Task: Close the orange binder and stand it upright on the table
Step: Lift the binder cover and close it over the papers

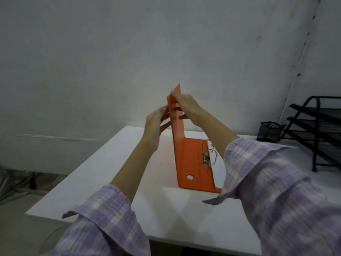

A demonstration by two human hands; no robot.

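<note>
An orange binder (186,159) lies open on the white table (114,178). Its left cover stands raised almost vertically, while the spine with a round finger hole and the metal ring mechanism (207,157) lie flat to the right. My left hand (156,122) holds the raised cover from its left side near the top. From the right, my right hand (184,104) grips the same cover's top edge. The right cover is mostly hidden under my right forearm.
A black wire tray rack (319,132) stands at the table's far right, with a small black mesh pen holder (270,132) beside it. A pale wall rises behind the table. The floor shows at the left, past the table's edge.
</note>
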